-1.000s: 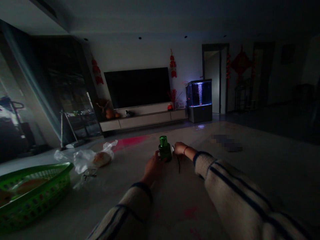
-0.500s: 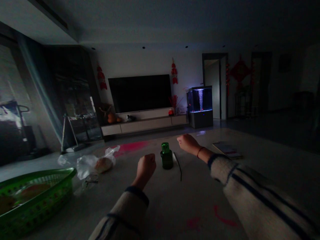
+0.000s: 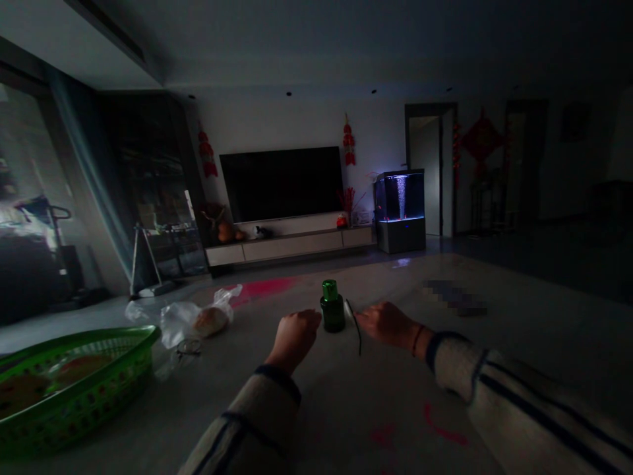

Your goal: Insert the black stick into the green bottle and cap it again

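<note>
A small green glass bottle (image 3: 333, 313) with a shiny green cap stands upright on the table. Just to its right lies a thin, dark, bent stick (image 3: 357, 333) with a whitish part near its upper end. My left hand (image 3: 295, 338) is closed with its fingers curled, its knuckles close to the bottle's left side. My right hand (image 3: 388, 324) is also closed, and its front fingers reach the stick's right side; whether they touch it I cannot tell. I see nothing held in either hand. The undersides of both hands are hidden.
At left sits a green plastic basket (image 3: 106, 376) with round items inside. Beside it are a clear plastic bag (image 3: 173, 324), a bread-like round thing (image 3: 210, 321) and glasses (image 3: 188, 351). A blurred flat object (image 3: 457, 298) lies right. Pink stains mark the table (image 3: 346, 409).
My right hand has come down and nearer to the stick. My left hand has turned, its knuckles now closer to the bottle. The view has shifted slightly; bottle and stick stay in place.
</note>
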{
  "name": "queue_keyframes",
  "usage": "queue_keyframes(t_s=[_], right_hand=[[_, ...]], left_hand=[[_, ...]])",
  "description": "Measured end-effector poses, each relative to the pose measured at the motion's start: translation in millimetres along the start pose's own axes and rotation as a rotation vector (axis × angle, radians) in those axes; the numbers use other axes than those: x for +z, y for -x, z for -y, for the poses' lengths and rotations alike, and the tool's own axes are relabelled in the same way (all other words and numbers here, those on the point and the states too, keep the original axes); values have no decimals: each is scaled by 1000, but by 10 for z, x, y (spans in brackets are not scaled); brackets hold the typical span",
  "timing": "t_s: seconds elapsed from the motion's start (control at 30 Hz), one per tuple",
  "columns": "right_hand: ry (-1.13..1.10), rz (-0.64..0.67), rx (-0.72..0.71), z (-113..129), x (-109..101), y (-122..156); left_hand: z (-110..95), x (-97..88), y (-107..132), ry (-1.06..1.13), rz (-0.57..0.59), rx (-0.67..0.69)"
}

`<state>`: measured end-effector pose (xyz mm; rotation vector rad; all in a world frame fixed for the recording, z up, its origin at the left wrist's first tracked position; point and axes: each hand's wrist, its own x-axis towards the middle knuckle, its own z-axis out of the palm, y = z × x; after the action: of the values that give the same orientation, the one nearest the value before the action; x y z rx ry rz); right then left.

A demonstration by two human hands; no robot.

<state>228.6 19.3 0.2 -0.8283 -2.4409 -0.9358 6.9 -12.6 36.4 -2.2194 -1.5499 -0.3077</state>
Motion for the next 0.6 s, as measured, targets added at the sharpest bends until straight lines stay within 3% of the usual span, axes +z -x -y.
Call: queue_keyframes(t_s=[0.33, 0.6], right_hand=[[-92, 59, 6, 23, -41, -21], [-33, 139, 15, 1, -18, 4]], left_hand=[[-6, -17, 7, 111, 50, -64], [25, 22, 3, 61, 64, -55]])
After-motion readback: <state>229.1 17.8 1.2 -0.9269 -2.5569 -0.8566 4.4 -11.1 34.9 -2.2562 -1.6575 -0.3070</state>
